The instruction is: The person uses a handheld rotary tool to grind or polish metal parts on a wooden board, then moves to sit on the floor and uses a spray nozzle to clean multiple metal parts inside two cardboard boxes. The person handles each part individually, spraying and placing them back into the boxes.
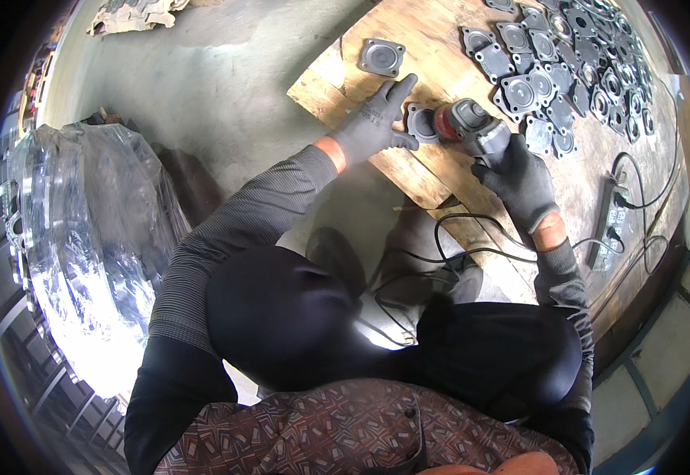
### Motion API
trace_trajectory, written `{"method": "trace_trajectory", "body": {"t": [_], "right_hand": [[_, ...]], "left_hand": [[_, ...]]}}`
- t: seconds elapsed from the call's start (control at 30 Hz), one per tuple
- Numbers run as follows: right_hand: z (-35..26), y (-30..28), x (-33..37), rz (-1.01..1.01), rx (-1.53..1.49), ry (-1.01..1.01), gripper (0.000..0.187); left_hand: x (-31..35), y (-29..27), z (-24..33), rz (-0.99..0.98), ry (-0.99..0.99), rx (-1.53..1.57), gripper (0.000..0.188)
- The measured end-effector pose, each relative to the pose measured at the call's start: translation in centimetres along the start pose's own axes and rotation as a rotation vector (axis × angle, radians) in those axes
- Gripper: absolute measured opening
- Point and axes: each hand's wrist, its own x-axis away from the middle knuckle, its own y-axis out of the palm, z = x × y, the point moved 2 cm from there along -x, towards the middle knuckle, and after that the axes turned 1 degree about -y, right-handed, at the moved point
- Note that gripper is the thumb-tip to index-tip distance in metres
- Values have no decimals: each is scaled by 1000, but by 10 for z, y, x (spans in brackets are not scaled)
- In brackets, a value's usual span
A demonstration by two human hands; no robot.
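My right hand, in a dark grey glove, is wrapped round an angle grinder with a grey head and a reddish disc end. The disc end is over the right side of a dark square metal plate with a round raised middle, hiding part of it. At that plate's left edge is my gloved left hand, its forefinger and thumb spread apart. Whether it touches the plate I cannot tell. A similar metal plate lies beyond my left hand, near the edge of the wooden board.
Many similar plates are heaped at the far right. A power strip with plugged-in cords lies to the right. Black cable loops by my legs. Clear plastic wrapping covers a bulky load on the left. Torn cardboard lies far left.
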Motion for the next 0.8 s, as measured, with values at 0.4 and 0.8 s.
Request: {"method": "trace_trajectory", "body": {"t": [0.4, 0.8], "right_hand": [[15, -4, 41, -16, 121, 100, 58], [2, 0, 31, -58, 207, 40, 55]], "left_hand": [[-1, 0, -2, 27, 39, -71, 115], [-3, 0, -5, -7, 29, -59, 117]]}}
